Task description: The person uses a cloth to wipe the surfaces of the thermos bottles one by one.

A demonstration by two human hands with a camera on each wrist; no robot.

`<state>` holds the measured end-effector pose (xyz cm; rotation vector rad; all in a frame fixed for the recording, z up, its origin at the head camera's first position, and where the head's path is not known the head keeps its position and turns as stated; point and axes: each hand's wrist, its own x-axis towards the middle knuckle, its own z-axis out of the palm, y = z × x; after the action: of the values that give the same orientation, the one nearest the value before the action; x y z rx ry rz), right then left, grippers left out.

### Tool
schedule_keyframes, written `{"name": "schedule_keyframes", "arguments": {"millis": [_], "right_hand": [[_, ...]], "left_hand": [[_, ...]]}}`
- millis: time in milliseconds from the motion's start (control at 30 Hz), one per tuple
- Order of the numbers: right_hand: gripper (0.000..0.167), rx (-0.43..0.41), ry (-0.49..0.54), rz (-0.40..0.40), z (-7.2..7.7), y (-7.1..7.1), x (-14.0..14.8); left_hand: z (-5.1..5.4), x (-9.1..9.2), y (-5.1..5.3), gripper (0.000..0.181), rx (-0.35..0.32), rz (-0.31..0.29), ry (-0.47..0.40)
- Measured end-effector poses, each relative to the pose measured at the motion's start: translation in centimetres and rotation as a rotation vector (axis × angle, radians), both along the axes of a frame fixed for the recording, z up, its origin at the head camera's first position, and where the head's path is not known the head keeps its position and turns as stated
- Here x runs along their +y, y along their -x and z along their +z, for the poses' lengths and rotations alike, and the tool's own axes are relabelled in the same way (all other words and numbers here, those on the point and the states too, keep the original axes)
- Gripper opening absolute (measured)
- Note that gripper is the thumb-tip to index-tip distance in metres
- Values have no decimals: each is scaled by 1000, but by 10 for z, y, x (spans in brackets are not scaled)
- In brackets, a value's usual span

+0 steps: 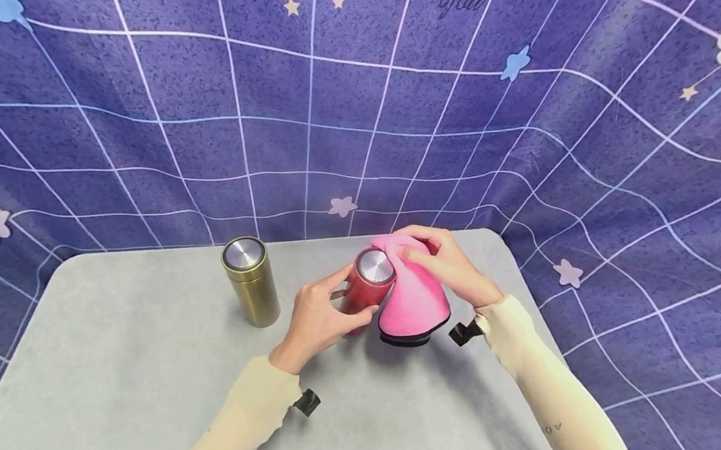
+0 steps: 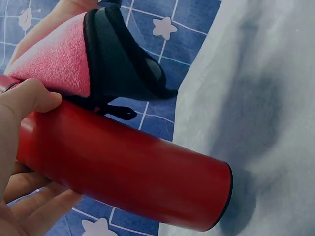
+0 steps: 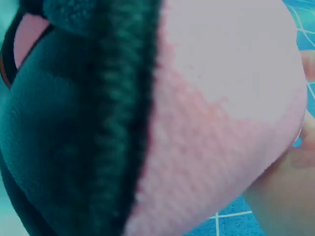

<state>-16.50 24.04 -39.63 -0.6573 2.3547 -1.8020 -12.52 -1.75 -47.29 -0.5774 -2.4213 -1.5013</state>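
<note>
Item one: red flask, beside the pink pouch at its three o'clock, with a gold flask at nine. Likely stiff, fairly heavy and slippery; best taken round the body. Your left hand, forearm toward eight o'clock, clasps its upper body between thumb and fingers.

Item two: pouch, likely soft and light; best pinched by its fabric. Your right hand, forearm toward half past four, grips its narrow upper end; its dark-edged end faces six.

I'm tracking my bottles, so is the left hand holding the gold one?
No, the left hand grips the red bottle; the gold bottle stands apart.
</note>
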Motion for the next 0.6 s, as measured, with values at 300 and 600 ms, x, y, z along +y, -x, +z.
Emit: {"name": "schedule_keyframes", "arguments": {"millis": [300,600], "right_hand": [[27,61,81,-134,-9,-23,-1],[23,87,129,-218,-19,-39,-13]], "left_hand": [[1,3,0,72,-43,-26,-113],[1,0,-1,69,-69,-44,-182]]}}
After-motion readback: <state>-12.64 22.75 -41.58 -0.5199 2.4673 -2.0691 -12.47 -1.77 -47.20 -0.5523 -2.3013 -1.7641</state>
